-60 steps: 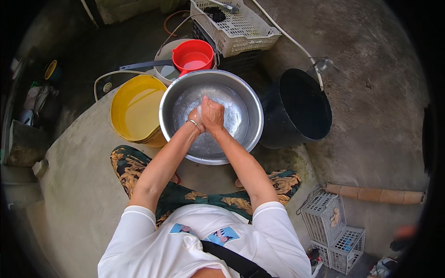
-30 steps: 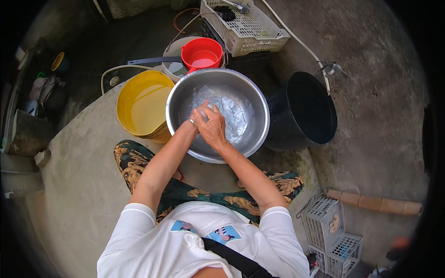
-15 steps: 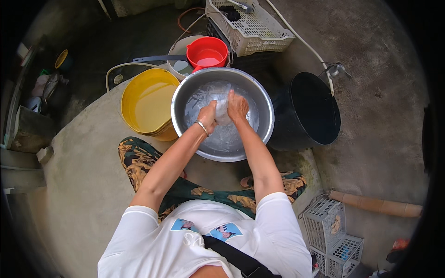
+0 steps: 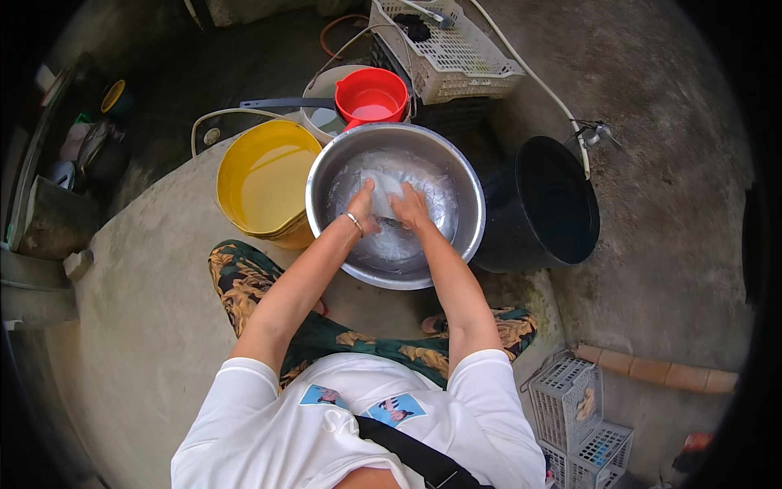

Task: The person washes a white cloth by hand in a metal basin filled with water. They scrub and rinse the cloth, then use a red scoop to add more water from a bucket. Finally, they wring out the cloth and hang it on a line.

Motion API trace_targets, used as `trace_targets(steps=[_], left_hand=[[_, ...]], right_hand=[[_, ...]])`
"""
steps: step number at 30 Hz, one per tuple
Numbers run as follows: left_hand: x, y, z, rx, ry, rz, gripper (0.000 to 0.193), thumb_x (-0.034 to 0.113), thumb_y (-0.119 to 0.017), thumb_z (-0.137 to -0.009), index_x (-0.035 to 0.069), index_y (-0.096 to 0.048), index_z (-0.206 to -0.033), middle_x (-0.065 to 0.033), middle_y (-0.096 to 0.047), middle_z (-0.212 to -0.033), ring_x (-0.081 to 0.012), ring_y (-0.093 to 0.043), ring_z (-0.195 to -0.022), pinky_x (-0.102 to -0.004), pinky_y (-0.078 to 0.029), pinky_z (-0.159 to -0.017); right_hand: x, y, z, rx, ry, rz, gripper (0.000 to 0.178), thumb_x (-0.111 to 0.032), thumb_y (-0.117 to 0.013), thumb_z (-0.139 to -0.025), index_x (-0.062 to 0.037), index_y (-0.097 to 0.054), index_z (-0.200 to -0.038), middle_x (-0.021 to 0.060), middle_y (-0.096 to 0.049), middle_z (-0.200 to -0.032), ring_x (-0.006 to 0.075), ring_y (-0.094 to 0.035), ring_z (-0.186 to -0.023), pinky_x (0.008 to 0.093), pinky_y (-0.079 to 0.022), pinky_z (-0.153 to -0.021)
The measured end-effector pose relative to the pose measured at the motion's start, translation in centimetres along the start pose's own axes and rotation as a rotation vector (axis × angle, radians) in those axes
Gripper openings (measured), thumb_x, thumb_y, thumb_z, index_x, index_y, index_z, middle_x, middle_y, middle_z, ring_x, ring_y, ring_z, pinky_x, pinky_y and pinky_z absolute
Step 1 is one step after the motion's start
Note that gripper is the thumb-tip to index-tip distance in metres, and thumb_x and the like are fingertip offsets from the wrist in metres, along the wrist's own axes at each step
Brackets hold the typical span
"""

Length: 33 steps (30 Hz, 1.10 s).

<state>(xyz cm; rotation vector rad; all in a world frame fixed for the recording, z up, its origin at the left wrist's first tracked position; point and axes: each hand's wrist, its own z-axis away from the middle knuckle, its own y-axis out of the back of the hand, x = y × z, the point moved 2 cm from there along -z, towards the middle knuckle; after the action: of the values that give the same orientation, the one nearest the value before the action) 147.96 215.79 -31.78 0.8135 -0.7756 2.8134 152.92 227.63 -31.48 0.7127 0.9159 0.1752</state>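
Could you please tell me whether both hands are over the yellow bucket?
No, the left hand and the right hand are both over the metal basin, beside the yellow bucket.

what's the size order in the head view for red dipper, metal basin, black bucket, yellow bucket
1. Metal basin
2. Black bucket and yellow bucket: they look too alike to rank surely
3. Red dipper

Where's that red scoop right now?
In the head view, the red scoop is near the top middle, over the whitish bucket's mouth, just beyond the metal basin and right of the yellow bucket.
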Motion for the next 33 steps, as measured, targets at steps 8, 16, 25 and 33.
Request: trace_targets(steps=[8,16,25,33], left_hand=[[-0.7,4.2,-5.9,-0.767,0.057,0.376,0.046,0.046,-0.039,-0.089,0.008,-0.049,-0.112,-0.0102,-0.053,-0.111,-0.0279,-0.05,-0.102,-0.0457,-0.037,-0.088],[-1.2,0.6,-3.9,-0.548,-0.095,0.213,0.042,0.041,-0.04,-0.09,0.006,-0.048,-0.113,-0.011,-0.053,-0.111,-0.0271,-0.052,-0.101,-0.044,-0.042,-0.084],[0.9,-1.5,2.5,0.127,-0.23,-0.005,0.045,0.039,-0.039,-0.091,0.005,-0.044,-0.12,-0.0134,-0.048,-0.12,-0.0284,-0.05,-0.108,-0.049,-0.04,-0.088],[-0.1,0.5,0.3,0.089,0.056,0.113,0.064,0.056,-0.031,-0.088,0.011,-0.026,-0.134,-0.0145,-0.025,-0.139,-0.0403,-0.034,-0.121,-0.0657,-0.021,-0.093]], right_hand=[[-9.5,0.5,10.6,0.447,0.633,-0.188,0.031,-0.036,-0.059,-0.076,-0.0048,-0.058,-0.071,0.018,-0.054,-0.077,0.0378,-0.055,-0.069,0.0457,-0.043,-0.06],[-9.1,0.6,7.6,0.548,0.739,-0.227,0.035,-0.027,-0.05,-0.085,-0.005,-0.058,-0.059,0.0157,-0.055,-0.06,0.0358,-0.054,-0.054,0.0434,-0.042,-0.05],[-2.0,2.4,0.5,0.41,0.202,0.157,0.043,-0.047,-0.045,-0.085,-0.0083,-0.055,-0.102,0.0214,-0.057,-0.091,0.0395,-0.056,-0.084,0.0501,-0.041,-0.075],[2.0,-2.4,-2.2,0.14,0.235,-0.187,0.039,-0.033,-0.056,-0.078,-0.0046,-0.053,-0.104,0.0202,-0.059,-0.091,0.0281,-0.06,-0.076,0.0381,-0.047,-0.064]])
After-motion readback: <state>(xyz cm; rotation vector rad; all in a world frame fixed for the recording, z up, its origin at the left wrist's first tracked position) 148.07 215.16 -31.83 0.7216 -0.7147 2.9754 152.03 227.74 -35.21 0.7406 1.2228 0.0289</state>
